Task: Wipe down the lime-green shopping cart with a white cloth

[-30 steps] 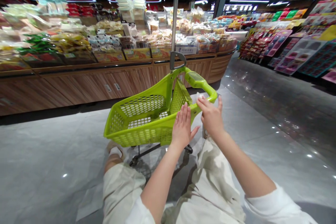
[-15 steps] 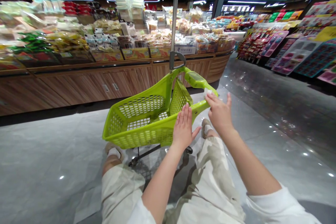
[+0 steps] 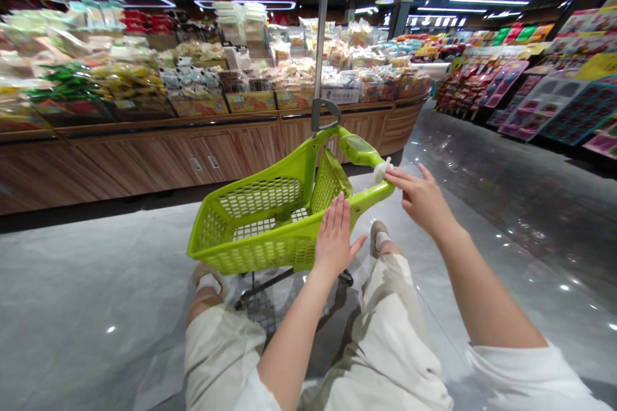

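Note:
A lime-green shopping cart (image 3: pixel 301 235) with a perforated basket stands in front of me, its basket bare inside. My left hand (image 3: pixel 333 237) lies flat against the near rim of the cart, fingers stretched out together and thumb apart. At the handle's right corner, my right hand (image 3: pixel 425 200) has its fingertips on a crumpled white wipe (image 3: pixel 382 171). The wipe touches the green handle (image 3: pixel 373 193). Some fingers of that hand are raised off the handle, and its palm is hidden from me.
A wood-panelled display counter (image 3: pixel 241 151) full of packaged food runs behind the cart. A metal pole (image 3: pixel 322 32) rises by the cart's far side. Racks of packaged goods (image 3: pixel 544 99) line the right. Grey tiled floor (image 3: pixel 96 295) surrounds my feet.
My right hand has shifted right, away from the handle, leaving more of the white wipe showing at the corner. My left hand stays nearly in place on the rim.

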Demonstrator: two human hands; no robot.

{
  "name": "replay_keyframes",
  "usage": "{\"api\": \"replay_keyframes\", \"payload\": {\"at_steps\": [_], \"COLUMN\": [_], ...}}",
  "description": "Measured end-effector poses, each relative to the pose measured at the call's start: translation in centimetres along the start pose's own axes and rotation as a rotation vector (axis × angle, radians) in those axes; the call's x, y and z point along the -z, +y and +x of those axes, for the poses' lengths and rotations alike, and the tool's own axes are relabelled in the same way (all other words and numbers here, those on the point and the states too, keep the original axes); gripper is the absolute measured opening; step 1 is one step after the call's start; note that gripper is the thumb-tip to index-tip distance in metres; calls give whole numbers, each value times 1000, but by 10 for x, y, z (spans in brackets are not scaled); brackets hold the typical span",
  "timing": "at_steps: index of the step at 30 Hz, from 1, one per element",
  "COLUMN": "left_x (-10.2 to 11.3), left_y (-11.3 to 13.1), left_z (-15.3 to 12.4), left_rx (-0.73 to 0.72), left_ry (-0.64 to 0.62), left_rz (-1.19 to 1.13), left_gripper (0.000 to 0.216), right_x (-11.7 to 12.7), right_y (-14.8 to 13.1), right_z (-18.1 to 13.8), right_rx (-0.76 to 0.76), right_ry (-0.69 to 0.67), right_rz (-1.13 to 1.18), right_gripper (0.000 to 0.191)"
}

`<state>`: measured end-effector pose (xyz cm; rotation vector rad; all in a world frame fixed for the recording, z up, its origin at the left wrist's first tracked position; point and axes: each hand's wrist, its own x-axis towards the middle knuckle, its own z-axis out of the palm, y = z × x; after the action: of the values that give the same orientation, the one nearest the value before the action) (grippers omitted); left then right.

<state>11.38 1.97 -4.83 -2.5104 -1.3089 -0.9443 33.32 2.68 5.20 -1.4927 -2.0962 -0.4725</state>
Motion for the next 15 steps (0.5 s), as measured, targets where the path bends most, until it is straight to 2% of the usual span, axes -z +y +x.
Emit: {"api": "replay_keyframes", "payload": {"at_steps": [2,5,7,9,11,13,15], "left_x": [-2,-4,-4,-2,0,2,2], "left_y": [1,-2,-4,-6,-7,-5,-3], "left_z": [0,-1,-2,-3,-2,-1,0], "left_rx": [6,7,7,-2,-19,-24,-15], "left_ry": [-2,-10,-17,-18,-18,-17,-15], "left_rz": [-9,-23,-22,-10,6,16,18], "left_gripper": [96,101,103,99,95,94,94], "right_x": [-15,-38,-45,-40,-28,-15,-8], "right_y": [-29,-77,-89,-77,-49,-20,-7], "right_z": [-4,-13,-17,-19,-19,-16,-13], "right_rx": [-25,45,120,186,196,122,20], "right_ry": [48,56,38,30,44,74,95], "right_rz": [1,32,48,50,33,-1,-28], "right_gripper": [64,61,62,65,68,68,65]}}
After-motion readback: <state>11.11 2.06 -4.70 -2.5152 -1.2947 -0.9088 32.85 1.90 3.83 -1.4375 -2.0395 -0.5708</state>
